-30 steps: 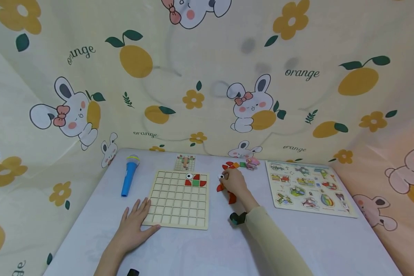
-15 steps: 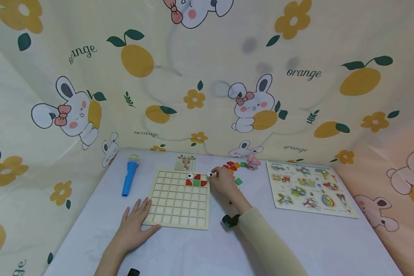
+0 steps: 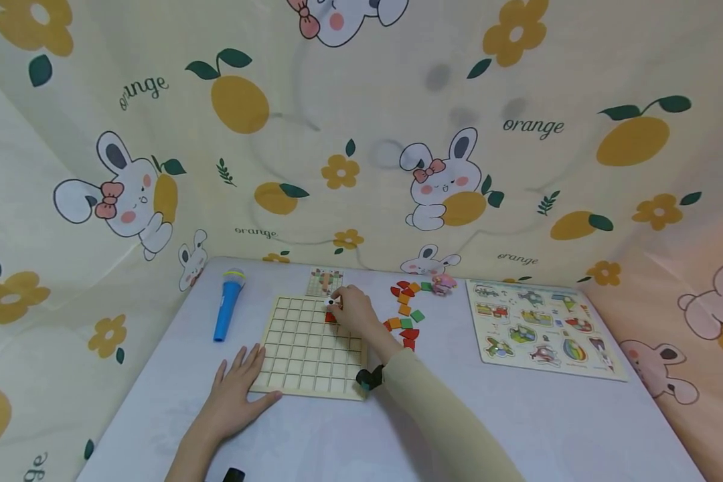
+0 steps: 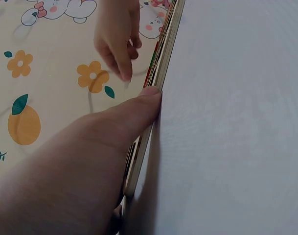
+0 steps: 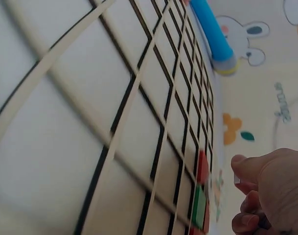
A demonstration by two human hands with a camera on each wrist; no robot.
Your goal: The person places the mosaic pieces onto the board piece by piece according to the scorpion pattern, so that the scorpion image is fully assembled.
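Note:
My right hand [image 3: 357, 313] is over the far right part of the wooden grid board [image 3: 301, 361], pinching a small white eye tile between thumb and fingertips. In the right wrist view, the thin edge of the eye tile [image 5: 237, 179] shows beneath the thumb, off the board. A red tile [image 5: 202, 166] and a green tile [image 5: 200, 205] sit in the grid near this hand, which partly hides that corner in the head view. My left hand [image 3: 235, 395] lies with straight, spread fingers along the board's near left corner, thumb against its front edge.
Several loose red, orange and green tiles [image 3: 404, 310] lie right of the board, with a pink figurine [image 3: 443, 284] behind. A patterned card [image 3: 324, 282] lies beyond the board. A blue toy microphone [image 3: 227, 308] is at left, a picture puzzle board [image 3: 542, 331] at right.
My right hand has carried the white eye tile leftward from the loose tiles to over the board's far right part. My left hand has stayed in place.

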